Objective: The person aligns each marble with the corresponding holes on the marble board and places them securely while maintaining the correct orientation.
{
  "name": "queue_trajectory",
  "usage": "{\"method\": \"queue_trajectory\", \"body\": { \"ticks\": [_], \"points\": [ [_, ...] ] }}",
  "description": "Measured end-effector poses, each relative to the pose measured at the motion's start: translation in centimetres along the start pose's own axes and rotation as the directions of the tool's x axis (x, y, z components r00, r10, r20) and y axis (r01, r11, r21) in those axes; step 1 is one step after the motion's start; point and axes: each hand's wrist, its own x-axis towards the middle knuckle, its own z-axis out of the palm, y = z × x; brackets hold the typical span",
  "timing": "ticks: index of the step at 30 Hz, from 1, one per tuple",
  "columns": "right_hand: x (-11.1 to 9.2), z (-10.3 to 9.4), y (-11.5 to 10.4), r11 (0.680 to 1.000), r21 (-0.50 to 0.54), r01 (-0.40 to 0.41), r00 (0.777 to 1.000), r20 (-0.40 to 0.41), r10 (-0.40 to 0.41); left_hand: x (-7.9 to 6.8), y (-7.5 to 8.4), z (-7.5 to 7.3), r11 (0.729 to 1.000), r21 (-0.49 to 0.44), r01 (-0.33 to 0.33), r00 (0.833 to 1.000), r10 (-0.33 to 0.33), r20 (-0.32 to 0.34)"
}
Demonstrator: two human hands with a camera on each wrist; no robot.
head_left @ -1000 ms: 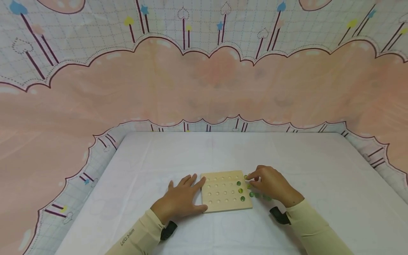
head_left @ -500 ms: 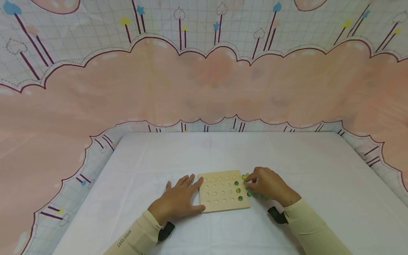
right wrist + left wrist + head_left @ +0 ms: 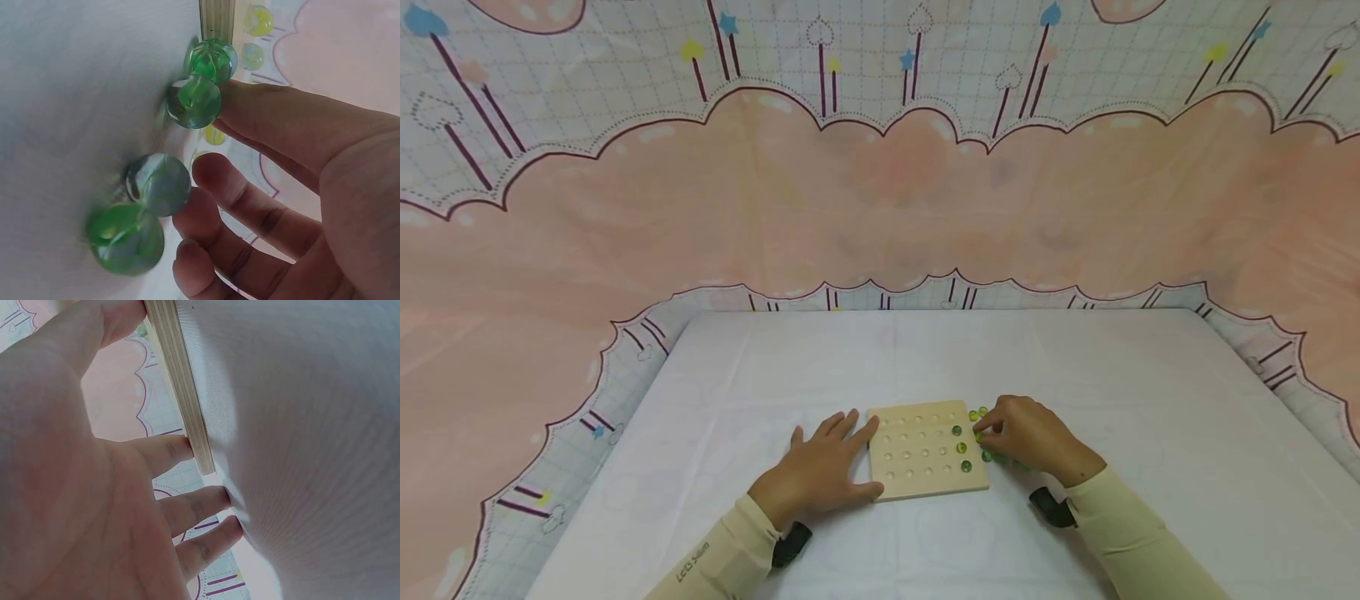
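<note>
My left hand (image 3: 812,471) rests spread at the left side of a pale wooden board (image 3: 917,463) with rows of round dimples. Its thumb and index finger touch the board's edge, as the left wrist view also shows. Three glass marbles sit in the rightmost column, among them a yellow-green marble (image 3: 961,448) in the middle. Right of the board, my right hand (image 3: 1033,437) has thumb and index finger at a yellow-green marble (image 3: 978,437), pinching it; the contact is partly hidden. Close to the other fingers in the right wrist view lies a green marble (image 3: 127,239).
Beyond my right fingertips lie two loose yellow-green marbles, one a small marble (image 3: 973,415). Several green marbles, including a clear-green marble (image 3: 194,102), lie beneath the right hand. A white cloth (image 3: 775,358) covers the table, and a patterned curtain (image 3: 880,200) hangs behind.
My right hand has come slightly nearer me, from the far loose marbles to the yellow-green one by the board's edge. The left hand keeps its place on the board. The view has shifted slightly.
</note>
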Motion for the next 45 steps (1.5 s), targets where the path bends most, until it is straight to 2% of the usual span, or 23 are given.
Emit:
{"method": "queue_trajectory", "body": {
  "ticks": [22, 45],
  "points": [
    [0.14, 0.14, -0.07, 1.000, -0.024, 0.010, 1.000, -0.005, -0.010, -0.07, -0.07, -0.04, 1.000, 0.015, -0.014, 1.000, 0.014, -0.016],
    [-0.06, 0.20, -0.20, 0.999, -0.049, -0.004, 1.000, -0.015, 0.003, -0.22, -0.07, -0.25, 1.000, 0.002, -0.015, 1.000, 0.015, 0.013]
  ]
}}
